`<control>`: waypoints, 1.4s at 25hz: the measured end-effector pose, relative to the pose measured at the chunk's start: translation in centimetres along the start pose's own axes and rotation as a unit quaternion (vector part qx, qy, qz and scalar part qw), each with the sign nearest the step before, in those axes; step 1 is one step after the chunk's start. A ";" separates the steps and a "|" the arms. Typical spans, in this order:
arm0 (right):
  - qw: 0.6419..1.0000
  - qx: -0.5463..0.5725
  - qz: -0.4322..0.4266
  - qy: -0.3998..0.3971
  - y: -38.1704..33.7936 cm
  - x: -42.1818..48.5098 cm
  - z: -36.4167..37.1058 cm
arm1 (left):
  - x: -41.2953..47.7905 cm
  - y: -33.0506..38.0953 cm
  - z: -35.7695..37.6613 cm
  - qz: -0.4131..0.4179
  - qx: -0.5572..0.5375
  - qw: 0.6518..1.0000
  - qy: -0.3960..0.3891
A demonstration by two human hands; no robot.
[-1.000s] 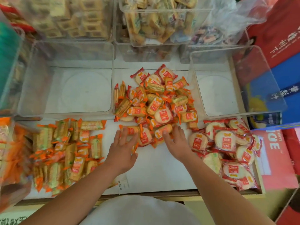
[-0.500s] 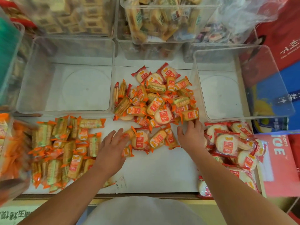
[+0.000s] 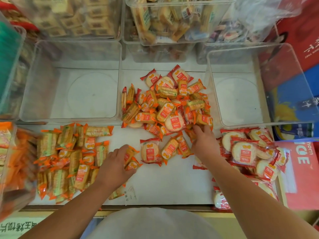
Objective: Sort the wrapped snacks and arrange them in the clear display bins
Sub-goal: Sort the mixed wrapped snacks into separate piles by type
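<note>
your left hand (image 3: 115, 163) curls around two orange packets (image 3: 131, 158), which poke out at its 3 o'clock. your right hand (image 3: 205, 144) sits against the mixed heap (image 3: 170, 107) at the heap's 5 o'clock edge; whether its fingers pinch anything, you cannot tell.

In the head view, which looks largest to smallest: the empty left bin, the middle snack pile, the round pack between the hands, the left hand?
1. empty left bin
2. middle snack pile
3. left hand
4. round pack
Hand over pack is unsure: the hand lies nearer the camera.
</note>
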State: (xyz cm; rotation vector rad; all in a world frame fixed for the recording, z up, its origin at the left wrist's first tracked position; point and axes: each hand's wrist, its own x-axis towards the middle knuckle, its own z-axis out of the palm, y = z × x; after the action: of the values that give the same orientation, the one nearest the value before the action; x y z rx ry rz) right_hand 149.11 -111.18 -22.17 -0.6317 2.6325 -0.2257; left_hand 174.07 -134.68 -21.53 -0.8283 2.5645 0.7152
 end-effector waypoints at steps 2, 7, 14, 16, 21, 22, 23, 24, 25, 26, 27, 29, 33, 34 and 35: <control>0.998 -0.061 0.000 0.000 0.6 0.2 -0.2 | -0.1 0.2 -0.3 -0.029 -0.026 0.999 -0.010; 0.988 -0.131 -0.077 0.037 0.8 -0.4 -0.9 | -1.0 0.8 -0.7 -0.061 -0.114 0.991 0.021; 0.986 0.047 -0.083 0.140 0.9 -2.5 -3.2 | -2.8 6.1 -1.5 -0.030 -0.219 0.974 0.051; 0.992 0.033 -0.088 0.078 1.7 -1.5 -2.9 | -2.1 8.4 -1.1 -0.012 -0.225 0.973 0.044; 0.992 -0.046 -0.114 -0.040 2.8 0.0 -1.8 | 1.3 12.2 2.3 0.107 -0.082 0.991 0.018; 0.991 -0.053 -0.116 -0.035 2.9 -0.1 -1.8 | 1.7 12.3 2.6 0.105 -0.059 0.993 0.015; 0.991 -0.055 -0.118 -0.023 3.0 -0.2 -1.7 | 1.8 12.4 2.7 0.085 -0.056 0.995 0.016; 0.991 -0.052 -0.120 -0.013 3.1 -0.3 -1.6 | 1.9 12.3 2.7 0.056 -0.074 0.995 0.022; 0.991 -0.047 -0.122 -0.010 3.2 -0.3 -1.5 | 1.9 12.2 2.8 0.023 -0.092 0.995 0.025; 0.991 -0.050 -0.125 -0.014 3.3 -0.1 -1.3 | 2.0 12.0 2.8 0.000 -0.092 0.995 0.023; 0.989 -0.065 -0.130 -0.026 3.5 0.0 -1.0 | 2.0 11.7 3.0 -0.011 -0.072 0.997 0.011; 0.979 -0.123 -0.156 -0.048 4.0 0.4 -0.9 | 1.8 11.2 3.3 -0.007 -0.014 1.000 -0.014; 0.960 -0.192 -0.189 -0.080 4.7 0.5 -1.4 | 1.5 10.8 3.7 0.003 -0.025 1.000 0.014; 0.960 -0.197 -0.190 -0.063 4.9 0.5 -1.4 | 1.5 10.7 3.8 0.005 -0.050 0.998 0.023; 0.960 -0.198 -0.192 -0.039 5.1 0.5 -1.5 | 1.5 10.6 3.8 0.004 -0.073 0.997 0.023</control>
State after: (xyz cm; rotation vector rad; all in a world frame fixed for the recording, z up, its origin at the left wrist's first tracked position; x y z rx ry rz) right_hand 146.01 -106.77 -22.26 -1.2587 2.4703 0.2207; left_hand 167.01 -125.76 -21.51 -0.8902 2.5812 0.9063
